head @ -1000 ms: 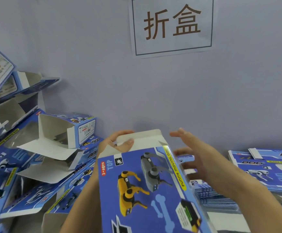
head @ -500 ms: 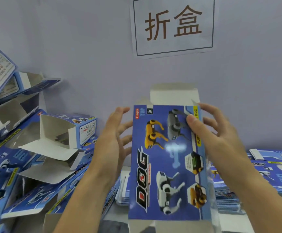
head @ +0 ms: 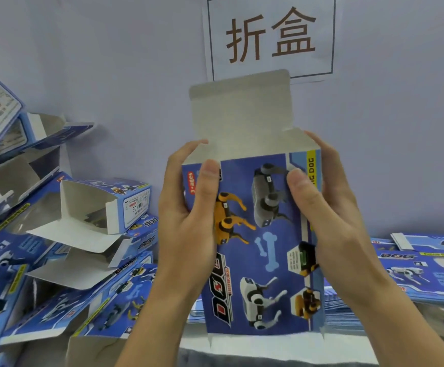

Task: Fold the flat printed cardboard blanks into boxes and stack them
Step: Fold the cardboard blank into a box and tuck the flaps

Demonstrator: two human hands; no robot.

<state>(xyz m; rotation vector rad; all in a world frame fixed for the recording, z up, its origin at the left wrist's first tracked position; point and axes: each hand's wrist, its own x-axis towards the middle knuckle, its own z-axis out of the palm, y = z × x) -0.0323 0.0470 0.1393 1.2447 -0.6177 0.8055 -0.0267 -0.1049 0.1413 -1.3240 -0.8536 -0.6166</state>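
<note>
A white paper sign (head: 271, 38) with two large brown characters inside a thin dark border, stuck flat on the pale lilac wall (head: 109, 62)

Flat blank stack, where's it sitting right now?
Head view, right side: the flat blank stack lies low against the wall, just right of the right hand and the box held in both hands, left hand opposite.

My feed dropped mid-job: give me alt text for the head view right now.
Both hands, left hand and right hand, grip a blue printed dog box upright, its grey top flap standing open. Folded boxes are piled at left, flat blanks stacked at right, under a wall sign.
</note>
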